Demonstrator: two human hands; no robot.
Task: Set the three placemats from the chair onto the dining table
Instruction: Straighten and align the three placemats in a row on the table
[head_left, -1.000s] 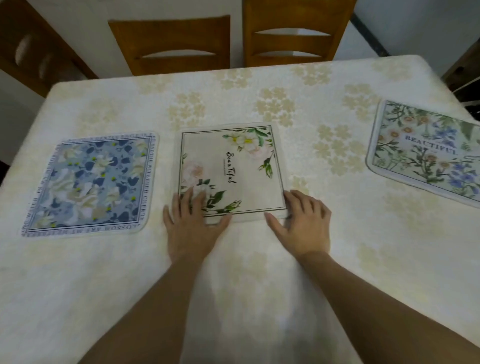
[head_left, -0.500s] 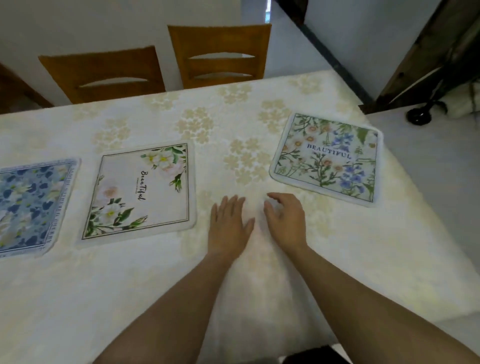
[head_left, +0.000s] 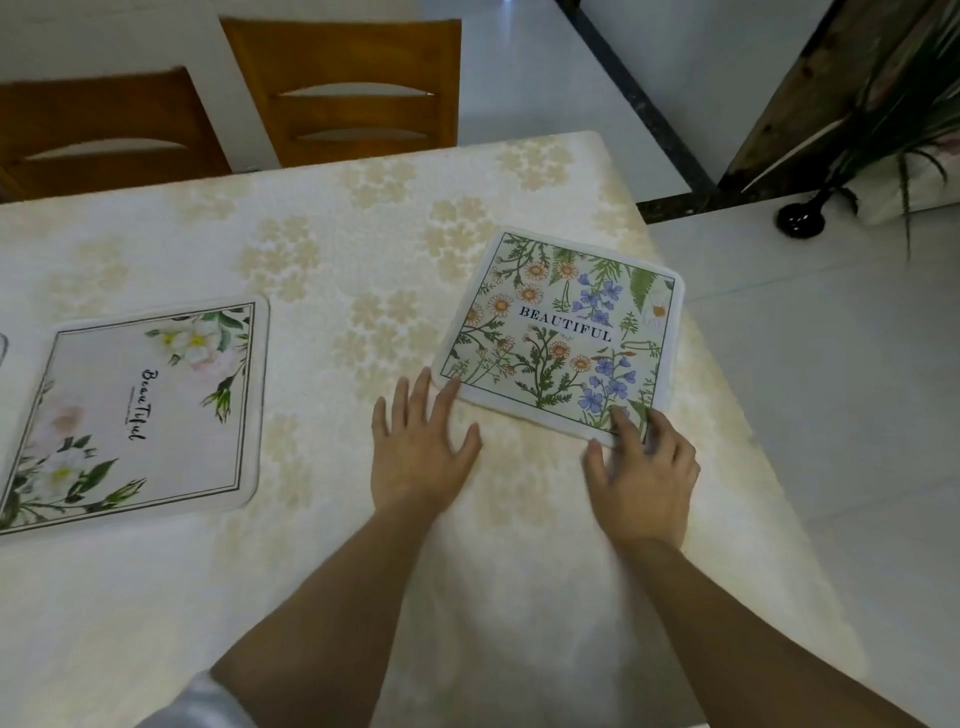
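Note:
A wildflower placemat (head_left: 563, 332) marked BEAUTIFUL lies skewed near the right end of the dining table (head_left: 322, 249). My left hand (head_left: 418, 452) lies flat on the cloth, fingertips touching the mat's near left corner. My right hand (head_left: 641, 470) has its fingers on the mat's near right corner, the thumb at the mat's edge. A white-rose placemat (head_left: 140, 410) lies flat to the left. A sliver of the third, blue placemat (head_left: 2, 347) shows at the far left edge of the view.
Two wooden chairs (head_left: 358, 88) stand at the table's far side. The table's right edge (head_left: 727, 395) runs close to the wildflower mat, with white tiled floor beyond. A potted plant and a dark stand (head_left: 800, 221) sit at the upper right.
My view has swung right. Both hands moved from the bare cloth up to the wildflower mat's near corners. The blue mat has slid almost out of view.

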